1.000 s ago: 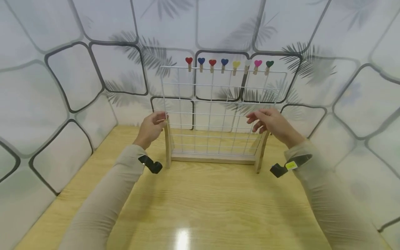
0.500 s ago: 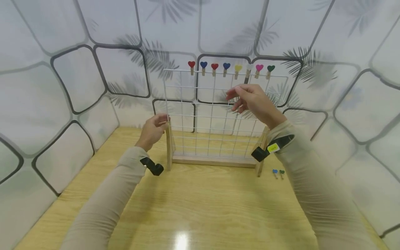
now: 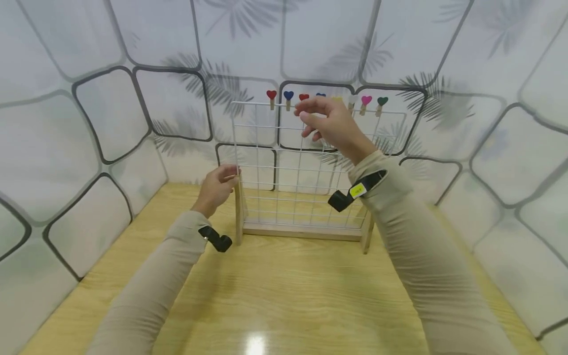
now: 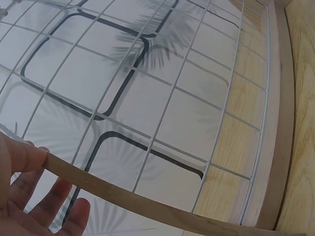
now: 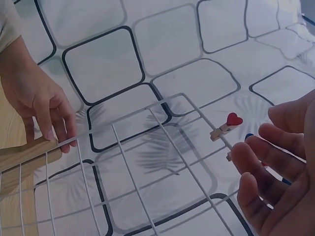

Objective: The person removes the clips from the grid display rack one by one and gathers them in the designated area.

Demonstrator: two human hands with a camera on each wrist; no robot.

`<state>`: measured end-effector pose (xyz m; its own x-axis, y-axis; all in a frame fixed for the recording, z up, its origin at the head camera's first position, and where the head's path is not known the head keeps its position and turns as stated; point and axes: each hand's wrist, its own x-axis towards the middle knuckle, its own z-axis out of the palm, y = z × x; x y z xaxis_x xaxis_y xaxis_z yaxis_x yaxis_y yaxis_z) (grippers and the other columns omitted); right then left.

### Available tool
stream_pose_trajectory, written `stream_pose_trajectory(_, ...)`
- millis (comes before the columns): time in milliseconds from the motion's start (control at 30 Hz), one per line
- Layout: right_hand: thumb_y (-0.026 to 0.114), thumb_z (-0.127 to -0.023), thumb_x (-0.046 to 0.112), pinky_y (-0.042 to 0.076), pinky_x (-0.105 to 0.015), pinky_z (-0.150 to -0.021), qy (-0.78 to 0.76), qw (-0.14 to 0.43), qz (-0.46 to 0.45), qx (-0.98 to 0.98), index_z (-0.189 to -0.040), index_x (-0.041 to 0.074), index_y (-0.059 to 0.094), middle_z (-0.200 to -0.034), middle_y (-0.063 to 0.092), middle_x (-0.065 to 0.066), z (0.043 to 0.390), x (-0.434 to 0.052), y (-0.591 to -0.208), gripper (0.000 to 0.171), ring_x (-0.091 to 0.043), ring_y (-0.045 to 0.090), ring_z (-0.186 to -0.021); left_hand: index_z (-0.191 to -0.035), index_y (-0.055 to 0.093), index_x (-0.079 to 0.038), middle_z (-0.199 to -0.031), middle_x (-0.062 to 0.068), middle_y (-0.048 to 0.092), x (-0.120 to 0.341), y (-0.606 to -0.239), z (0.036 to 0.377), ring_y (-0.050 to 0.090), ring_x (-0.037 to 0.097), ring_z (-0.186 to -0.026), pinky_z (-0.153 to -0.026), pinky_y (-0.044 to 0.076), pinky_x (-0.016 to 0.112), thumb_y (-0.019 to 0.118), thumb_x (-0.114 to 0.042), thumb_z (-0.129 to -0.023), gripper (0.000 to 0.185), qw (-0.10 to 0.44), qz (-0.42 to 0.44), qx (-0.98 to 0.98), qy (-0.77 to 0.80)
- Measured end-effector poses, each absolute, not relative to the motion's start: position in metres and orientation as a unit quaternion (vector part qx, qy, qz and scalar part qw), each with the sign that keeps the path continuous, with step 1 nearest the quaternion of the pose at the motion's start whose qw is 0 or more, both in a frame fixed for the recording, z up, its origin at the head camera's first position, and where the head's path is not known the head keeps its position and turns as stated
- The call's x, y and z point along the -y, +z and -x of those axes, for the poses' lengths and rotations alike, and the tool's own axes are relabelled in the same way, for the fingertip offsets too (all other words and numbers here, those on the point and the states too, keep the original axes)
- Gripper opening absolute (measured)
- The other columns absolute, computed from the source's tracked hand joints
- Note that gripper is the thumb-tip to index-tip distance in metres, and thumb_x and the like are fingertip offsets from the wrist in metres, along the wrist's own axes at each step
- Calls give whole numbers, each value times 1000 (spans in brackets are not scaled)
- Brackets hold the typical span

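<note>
A white wire grid rack on a wooden stand (image 3: 301, 232) stands upright on the table in the head view. Along its top wire sit several small wooden clothespins with hearts, among them a red-heart clothespin (image 5: 235, 119), a blue one (image 3: 288, 96), a pink one (image 3: 366, 101) and a dark green one (image 3: 382, 102). With thumb and fingers my left hand (image 3: 216, 190) holds the rack's left side, where the wooden post (image 4: 123, 196) meets the wire. My right hand (image 3: 330, 123), fingers loosely bent and holding nothing visible, hovers before the top wire and partly covers the middle clothespins.
The wood-grain table (image 3: 284, 291) spreads in front of the rack. Behind and at both sides rises a patterned backdrop (image 3: 173, 101) with dark outlines and leaf prints. My right forearm (image 3: 426, 246) crosses the right part of the table.
My right hand has moved left and up, from the rack's right post to the middle of its top wire. The left hand stays on the left side.
</note>
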<state>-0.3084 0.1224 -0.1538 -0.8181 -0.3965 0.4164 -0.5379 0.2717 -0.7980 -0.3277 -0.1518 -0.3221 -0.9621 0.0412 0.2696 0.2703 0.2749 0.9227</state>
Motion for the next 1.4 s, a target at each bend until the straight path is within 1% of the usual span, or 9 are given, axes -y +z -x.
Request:
stream_pose_trajectory(200,58,-90,16,49,-33,-60,521,111,-302,790,-116,8,58,-115,57,-5,314,-106,-150,27,-26,61,-76,-125,50,-4,-126,13,51,150,-322,329,47,26,-117,-84,44,39,52,-7,-92,33,89,103,785,-604)
stream_pose_trajectory(333,59,-89,19,49,-33,-63,505,128,-294,801,-120,12,57,-121,52,0,317,-96,-145,32,-24,63,-79,-124,51,-3,-124,13,53,150,-322,328,48,25,-115,-82,44,38,52,-8,-92,33,96,99,787,-602)
stream_pose_trajectory(467,59,-89,23,49,-33,-66,494,119,-280,815,-125,17,54,-126,50,4,322,-86,-138,37,-21,63,-81,-124,52,-5,-123,13,54,150,-322,327,49,26,-115,-84,44,40,53,-9,-92,33,100,101,789,-598)
stream_pose_trajectory(533,59,-89,23,49,-34,-67,493,104,-275,819,-127,17,52,-127,50,4,326,-81,-135,38,-23,63,-82,-125,51,-5,-124,13,53,151,-322,327,48,26,-115,-85,44,41,53,-10,-92,33,97,103,791,-596)
stream_pose_trajectory(700,55,-91,25,48,-34,-67,478,73,-254,838,-128,16,50,-122,53,2,333,-71,-127,38,-22,63,-82,-126,50,-6,-125,12,52,151,-323,327,47,26,-117,-87,43,42,53,-12,-93,34,90,105,792,-595)
stream_pose_trajectory(767,53,-92,24,48,-33,-66,465,69,-240,849,-127,17,51,-119,55,3,334,-67,-124,36,-19,64,-80,-126,51,-6,-125,12,53,151,-323,328,47,26,-116,-87,43,42,53,-12,-93,34,93,107,790,-596)
stream_pose_trajectory(867,51,-93,23,47,-31,-63,463,60,-214,858,-125,16,53,-115,55,1,333,-62,-120,32,-19,64,-77,-125,50,-3,-124,14,53,150,-320,325,47,27,-116,-87,43,42,53,-11,-92,34,94,110,788,-599)
stream_pose_trajectory(1067,50,-94,20,45,-26,-55,452,70,-175,872,-116,15,57,-108,55,-2,332,-54,-117,24,-18,63,-72,-125,51,-4,-124,12,53,151,-322,327,48,26,-115,-86,43,41,54,-12,-92,34,95,108,786,-602)
stream_pose_trajectory(1400,52,-93,20,42,-29,-56,426,105,-154,885,-106,16,60,-100,57,-1,335,-47,-123,16,-19,63,-73,-125,51,-7,-125,12,53,154,-323,327,47,26,-116,-87,43,42,53,-11,-92,34,92,102,789,-599)
